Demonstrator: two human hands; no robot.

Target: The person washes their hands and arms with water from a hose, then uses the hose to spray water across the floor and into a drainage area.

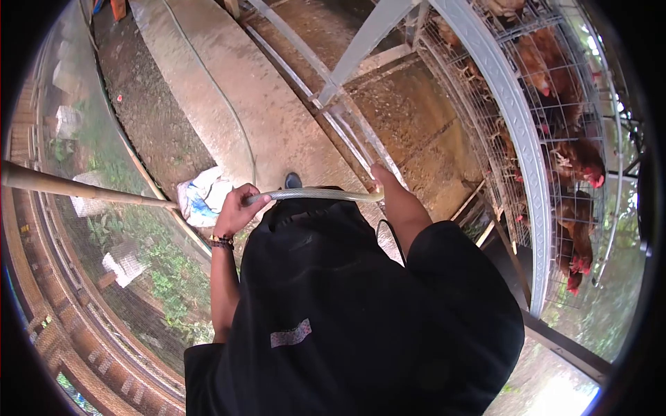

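Note:
A clear, pale hose runs across the front of my body between my two hands. My left hand, with beaded bracelets at its wrist, is closed round it, thumb lying along the top. At the other side, my right hand grips the hose near its yellowish end; most of those fingers are hidden by the hand and forearm. From near my left hand, a thinner-looking stretch of hose trails away along the concrete walkway. One dark shoe tip shows just beyond the hose.
Brown hens stand in wire cages on the right, behind a curved-looking metal frame. Wet brown ground lies beneath. To the left are a white and blue sack, a bamboo pole and mesh netting.

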